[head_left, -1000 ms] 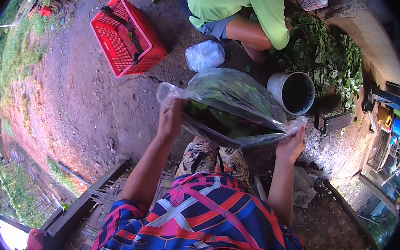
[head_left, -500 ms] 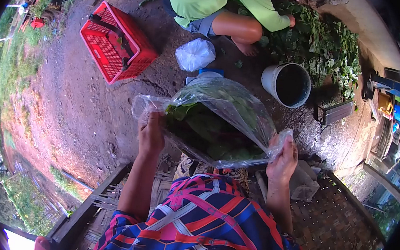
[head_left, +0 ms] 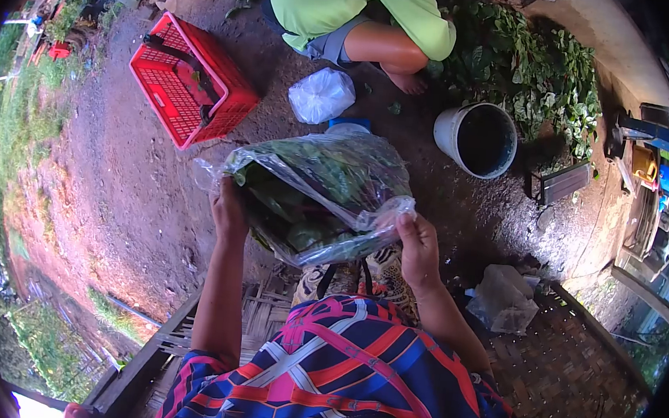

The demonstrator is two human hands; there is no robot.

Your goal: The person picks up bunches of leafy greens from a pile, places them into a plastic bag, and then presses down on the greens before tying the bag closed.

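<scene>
A clear plastic bag (head_left: pixel 330 169) filled with green leaves (head_left: pixel 280 196) hangs between my hands above my lap, its mouth partly open toward me. My left hand (head_left: pixel 230 212) is closed on the left edge of the mouth, where a flap of plastic sticks out. My right hand (head_left: pixel 418 248) pinches the gathered right edge between thumb and fingers. Beyond the bag, a white stuffed plastic bag (head_left: pixel 321 96) lies on the ground near a blue object (head_left: pixel 350 123).
A red crate (head_left: pixel 190 81) stands at the upper left. A person in a green shirt (head_left: pixel 328 5) crouches ahead beside heaped leafy greens (head_left: pixel 521 74). A grey bucket (head_left: pixel 476 140) stands right of centre. A crumpled clear bag (head_left: pixel 502 299) lies on the woven bench (head_left: pixel 559 372).
My right hand has moved left toward my left hand, which also shifted slightly left. The bag's mouth has narrowed and the bag tilts. The crouching person's forearm has drawn in from the greens.
</scene>
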